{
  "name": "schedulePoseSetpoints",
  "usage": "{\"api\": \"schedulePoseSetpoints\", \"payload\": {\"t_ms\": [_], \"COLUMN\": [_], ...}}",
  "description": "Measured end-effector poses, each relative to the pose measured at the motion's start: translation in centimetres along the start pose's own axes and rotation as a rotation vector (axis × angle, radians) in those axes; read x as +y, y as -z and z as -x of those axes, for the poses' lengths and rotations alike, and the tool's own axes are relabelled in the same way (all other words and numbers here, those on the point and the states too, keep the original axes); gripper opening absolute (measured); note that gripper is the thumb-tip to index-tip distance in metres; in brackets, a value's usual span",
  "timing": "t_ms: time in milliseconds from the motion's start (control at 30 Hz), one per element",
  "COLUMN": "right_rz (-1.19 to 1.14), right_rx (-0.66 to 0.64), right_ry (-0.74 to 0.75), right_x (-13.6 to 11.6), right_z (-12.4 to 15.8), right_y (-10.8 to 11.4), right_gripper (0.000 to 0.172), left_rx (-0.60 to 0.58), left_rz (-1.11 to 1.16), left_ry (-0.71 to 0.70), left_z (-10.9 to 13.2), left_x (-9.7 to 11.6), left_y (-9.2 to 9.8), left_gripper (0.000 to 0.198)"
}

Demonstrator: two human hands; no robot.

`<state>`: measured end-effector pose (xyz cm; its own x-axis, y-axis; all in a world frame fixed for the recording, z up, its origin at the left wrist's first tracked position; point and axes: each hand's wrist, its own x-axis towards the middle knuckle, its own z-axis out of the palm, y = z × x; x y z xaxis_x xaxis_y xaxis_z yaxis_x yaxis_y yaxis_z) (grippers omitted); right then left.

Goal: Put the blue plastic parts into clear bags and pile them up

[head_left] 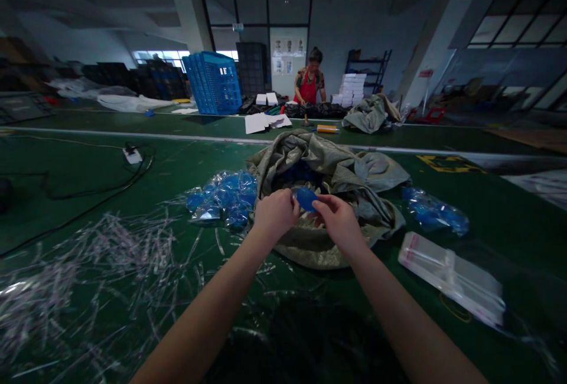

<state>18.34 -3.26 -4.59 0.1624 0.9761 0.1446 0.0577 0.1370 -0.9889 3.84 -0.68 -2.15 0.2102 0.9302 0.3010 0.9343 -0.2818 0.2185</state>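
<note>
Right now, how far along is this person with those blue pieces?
Done, it seems: clear plastic scraps lie heaped on the green table, and blue pieces in clear wrap sit bunched beside a grey-green sack. In hand: one blue piece, held between the left hand and right hand over the sack. Left: more blue shows inside the sack.

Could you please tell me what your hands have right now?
Left hand, right hand on blue piece, over olive woven sack. Bagged blue pieces beside sack.
</note>
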Motion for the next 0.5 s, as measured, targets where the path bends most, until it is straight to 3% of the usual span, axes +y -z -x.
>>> {"api": "schedulePoseSetpoints", "payload": {"t_ms": [67,300,433,500], "right_rz": [0.073,0.536,0.594,0.547], "right_rx": [0.009,-0.018,-0.045,-0.013], "right_ry": [0.028,0.329,0.445,0.43], "right_x": [0.58,0.88,0.94,1.18], "right_z": [-0.21,0.12,0.28,0.26], "right_y": [0.26,0.53,0.14,-0.1], "right_gripper": [0.029,0.024,0.027,0.028], "left_rx": [-0.011,0.034,0.07,0.065], "left_rz": [0.042,0.048,0.011,-0.006], "left_ry": [0.004,0.07,0.048,0.003], "left_z": [-0.21,-0.51,-0.29,-0.15], "left_x": [-0.28,-0.4,-0.13,0.01], "left_y": [0.13,-0.12,-0.12,-0.04], "left_gripper": [0.026,0.032,0.033,0.032]}}
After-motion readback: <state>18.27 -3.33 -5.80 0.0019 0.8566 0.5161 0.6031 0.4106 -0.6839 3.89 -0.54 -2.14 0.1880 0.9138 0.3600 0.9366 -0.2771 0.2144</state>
